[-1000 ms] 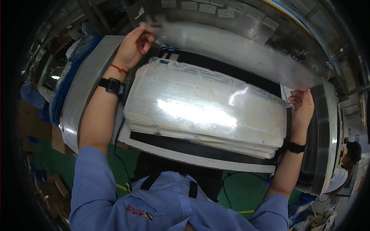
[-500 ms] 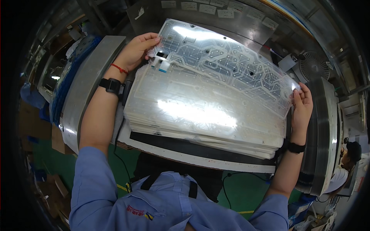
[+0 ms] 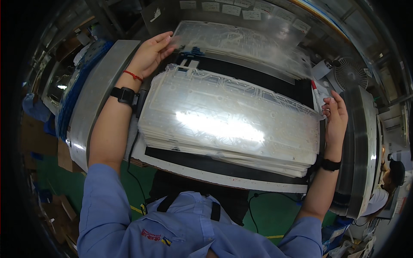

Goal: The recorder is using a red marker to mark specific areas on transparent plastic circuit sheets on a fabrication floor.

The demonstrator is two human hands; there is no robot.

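Note:
A tall stack of clear plastic circuit sheets (image 3: pixel 206 99) with printed traces lies in front of me on a black mat. Beyond it rests a second pile of similar circuit sheets (image 3: pixel 241 43). Short ribbon tails (image 3: pixel 191 52) stick out at that pile's left end. By the far pile's left corner is my left hand (image 3: pixel 151 52), its fingers loosely apart and seemingly holding nothing. My right hand (image 3: pixel 336 112) hovers at the right corner of the near stack, fingers half bent and apart, with no sheet visibly gripped.
A red-capped pen (image 3: pixel 314 85) lies right of the gap between the piles. Behind it stand a white cylinder (image 3: pixel 322 69) and a round fan (image 3: pixel 350 73). Metal panels flank both sides, the left one (image 3: pixel 97 99) close to my forearm. Another person (image 3: pixel 389 180) is at far right.
The circuit sheet both hands held up over the stacks has left them and appears to lie on the far pile. Black mat now shows between the piles. Both hands have loosened.

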